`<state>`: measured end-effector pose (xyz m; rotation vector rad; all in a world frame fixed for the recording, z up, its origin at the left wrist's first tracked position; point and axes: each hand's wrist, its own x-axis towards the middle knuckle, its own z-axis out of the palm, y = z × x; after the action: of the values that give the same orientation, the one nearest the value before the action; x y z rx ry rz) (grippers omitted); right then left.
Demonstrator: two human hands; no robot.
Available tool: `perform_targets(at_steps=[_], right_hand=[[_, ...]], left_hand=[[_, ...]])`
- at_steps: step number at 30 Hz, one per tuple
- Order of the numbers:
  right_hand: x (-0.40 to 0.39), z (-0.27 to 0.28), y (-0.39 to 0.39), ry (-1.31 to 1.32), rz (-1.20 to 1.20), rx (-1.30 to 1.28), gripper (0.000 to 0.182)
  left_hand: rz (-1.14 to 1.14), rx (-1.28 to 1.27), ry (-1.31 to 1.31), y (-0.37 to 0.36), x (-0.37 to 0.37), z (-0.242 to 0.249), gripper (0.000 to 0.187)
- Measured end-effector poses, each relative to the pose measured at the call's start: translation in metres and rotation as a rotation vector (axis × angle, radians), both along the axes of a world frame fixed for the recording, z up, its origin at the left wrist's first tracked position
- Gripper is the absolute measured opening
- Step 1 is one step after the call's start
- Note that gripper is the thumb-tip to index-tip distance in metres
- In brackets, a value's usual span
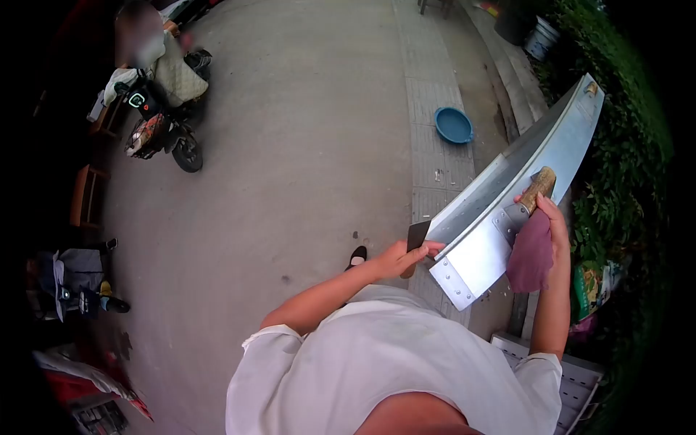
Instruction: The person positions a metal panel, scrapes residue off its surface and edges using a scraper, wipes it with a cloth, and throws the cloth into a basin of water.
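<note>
A long metal tray (554, 148) with raised sides slants up to the right in front of my body. Rounded brown handles are fixed to its outer side. My right hand (553, 221) is closed around the nearer handle (539, 187), and a dusty purple cloth (531, 255) hangs from the same hand. My left hand (403, 259) grips a flat scraper (418, 234) with a dark blade and brown handle. Its fingertips reach the tray's near corner, where a riveted plate (457, 279) shows. The tray's inside is only partly visible.
A blue basin (454, 125) sits on the paving strip ahead. To the left, a person is at a scooter (163, 116); another scooter (83, 286) stands lower down. Leafy plants (616, 174) line the right side. A white slotted rack (573, 380) is beside me at lower right.
</note>
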<state>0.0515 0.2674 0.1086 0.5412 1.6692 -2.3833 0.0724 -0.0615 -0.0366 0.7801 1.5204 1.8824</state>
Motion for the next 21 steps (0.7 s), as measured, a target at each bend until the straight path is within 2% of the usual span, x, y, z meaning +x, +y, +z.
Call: perform_targets(at_steps=[1,3,4,9,21], right_hand=[[0.005,0.002,0.011,0.027,-0.007,0.013,0.031],[0.021,0.005,0.026,0.049,-0.019,0.025,0.032],[0.024,0.007,0.032,0.061,-0.023,0.027,0.033],[0.035,0.010,0.050,0.069,0.028,0.011,0.041],[0.012,0.026,0.078,0.034,0.065,0.161,0.038]], left_hand=[[-0.075,0.013,0.090,0.010,0.001,0.011,0.043],[-0.153,0.037,0.068,0.037,0.010,0.010,0.045],[-0.309,-0.104,0.051,0.041,0.007,0.021,0.043],[-0.388,0.045,-0.054,0.075,0.019,0.007,0.041],[-0.397,0.188,-0.081,0.120,0.004,-0.013,0.042]])
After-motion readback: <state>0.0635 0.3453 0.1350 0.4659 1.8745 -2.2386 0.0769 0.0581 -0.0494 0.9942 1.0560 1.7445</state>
